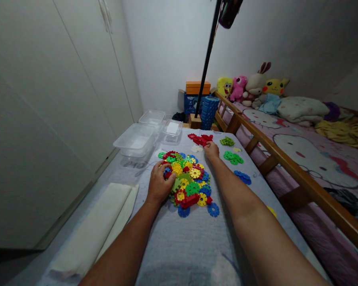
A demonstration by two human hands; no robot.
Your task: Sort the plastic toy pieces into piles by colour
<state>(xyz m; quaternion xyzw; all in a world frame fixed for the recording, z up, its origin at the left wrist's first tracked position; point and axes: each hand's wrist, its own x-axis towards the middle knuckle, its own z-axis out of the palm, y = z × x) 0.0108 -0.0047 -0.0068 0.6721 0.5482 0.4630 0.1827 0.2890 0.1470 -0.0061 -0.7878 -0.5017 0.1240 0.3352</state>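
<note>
At centre of quilted pad [181, 246]: mixed pile of coloured gear pieces [191, 183]. Left hand [158, 183] on pile's left edge, fingers curled narrow into pieces; whether one piece gripped, cannot tell. Right hand [211, 151] extended toward far edge, curled just beside red group [200, 139]; contents not discernible. Hazard: right forearm passes near blue group [242, 177] by right edge. Sideways sweep likely scatters it into green group [233, 158] or off pad toward bed rail [286, 163].

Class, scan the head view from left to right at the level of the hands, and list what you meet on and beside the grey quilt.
folded white cloth → left hand → mixed pile of colourful pieces → green pieces → wooden bed rail
</note>
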